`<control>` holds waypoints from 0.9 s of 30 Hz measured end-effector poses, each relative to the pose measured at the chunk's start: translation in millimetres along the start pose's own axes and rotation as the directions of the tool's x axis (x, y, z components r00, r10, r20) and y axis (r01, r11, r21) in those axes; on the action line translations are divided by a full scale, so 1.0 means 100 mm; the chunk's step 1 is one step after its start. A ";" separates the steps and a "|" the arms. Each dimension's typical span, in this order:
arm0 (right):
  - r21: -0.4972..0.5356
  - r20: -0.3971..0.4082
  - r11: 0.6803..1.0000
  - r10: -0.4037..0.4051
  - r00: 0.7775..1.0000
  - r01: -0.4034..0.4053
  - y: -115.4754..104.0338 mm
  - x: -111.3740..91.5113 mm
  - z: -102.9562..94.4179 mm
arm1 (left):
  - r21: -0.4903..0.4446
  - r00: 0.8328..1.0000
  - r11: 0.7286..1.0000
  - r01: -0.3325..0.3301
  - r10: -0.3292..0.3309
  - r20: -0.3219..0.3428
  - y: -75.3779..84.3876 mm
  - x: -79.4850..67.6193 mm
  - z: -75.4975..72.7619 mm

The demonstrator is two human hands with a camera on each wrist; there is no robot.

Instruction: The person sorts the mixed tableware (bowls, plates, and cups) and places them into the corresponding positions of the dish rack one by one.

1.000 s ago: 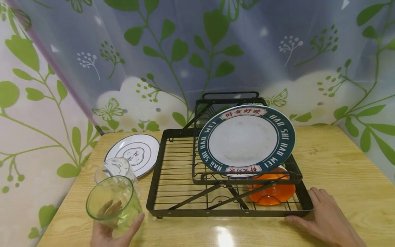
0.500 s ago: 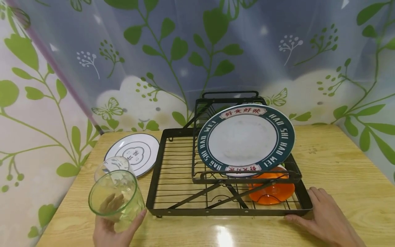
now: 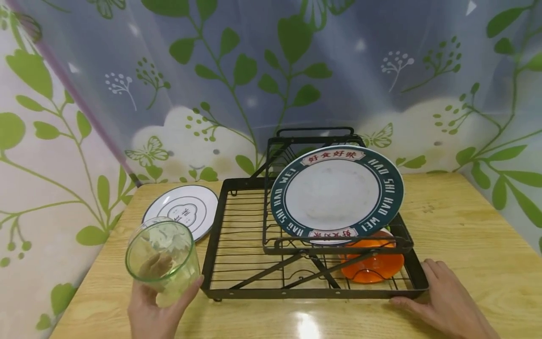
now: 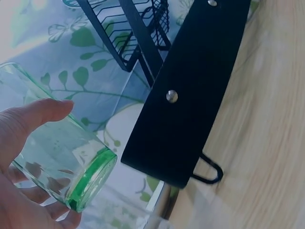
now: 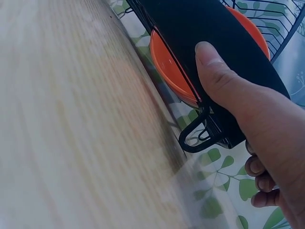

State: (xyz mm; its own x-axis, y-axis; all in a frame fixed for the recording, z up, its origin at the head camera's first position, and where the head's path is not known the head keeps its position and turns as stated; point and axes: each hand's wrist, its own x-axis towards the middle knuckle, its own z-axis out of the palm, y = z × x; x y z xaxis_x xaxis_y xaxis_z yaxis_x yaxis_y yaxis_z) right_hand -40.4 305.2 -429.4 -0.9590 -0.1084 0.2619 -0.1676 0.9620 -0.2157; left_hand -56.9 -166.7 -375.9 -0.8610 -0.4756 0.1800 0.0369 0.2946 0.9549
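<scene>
My left hand [image 3: 154, 313] grips a green-tinted drinking glass [image 3: 182, 268], fingers and thumb around its side, mouth upward, beside the front left corner of a black two-tier dish rack [image 3: 311, 294]. In the left wrist view the base of the glass is apart from the rack's end. My right hand [image 3: 449, 301] holds the rack's front right corner; its thumb [image 5: 221, 76] lies on the black frame, with the other fingers curled at the side. A large green-rimmed plate [image 3: 332, 193] leans on the upper tier. An orange bowl [image 3: 374, 269] sits below it, partly hidden.
Left of the rack, a white plate with dark rings [image 3: 158, 205] lies on the wooden table [image 3: 474, 226]. A clear glass [image 3: 136, 230] stands before that plate, mostly hidden behind the green one. Leaf-patterned cloth [image 3: 237, 94] hangs behind and at both sides.
My left hand has shifted the green glass a little right and farther from me, covering more of the clear glass. My right hand keeps its place on the rack.
</scene>
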 end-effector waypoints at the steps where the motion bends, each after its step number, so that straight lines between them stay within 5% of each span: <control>1: -0.002 -0.001 1.000 -0.002 1.000 0.002 0.00 0.00 0.00 | -0.002 1.000 1.000 -0.003 0.003 0.007 0.02 0.00 0.02; 14: 0.031 0.029 0.999 0.019 0.999 -0.020 0.01 -0.01 0.01 | 0.001 0.993 0.997 -0.083 0.083 0.087 0.13 0.06 0.17; 27: 0.028 0.044 0.998 0.046 0.998 -0.047 0.00 -0.01 0.01 | -0.057 0.982 0.996 -0.063 0.072 0.176 0.27 0.14 0.26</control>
State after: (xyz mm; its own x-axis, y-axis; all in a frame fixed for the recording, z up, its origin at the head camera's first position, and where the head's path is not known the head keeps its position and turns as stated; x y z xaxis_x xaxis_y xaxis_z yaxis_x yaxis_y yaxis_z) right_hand -39.8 304.9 -430.3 -0.9748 -0.0749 0.2102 -0.1285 0.9585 -0.2544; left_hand -81.5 -144.1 -354.1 -0.9320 -0.2998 0.2037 0.1196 0.2760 0.9537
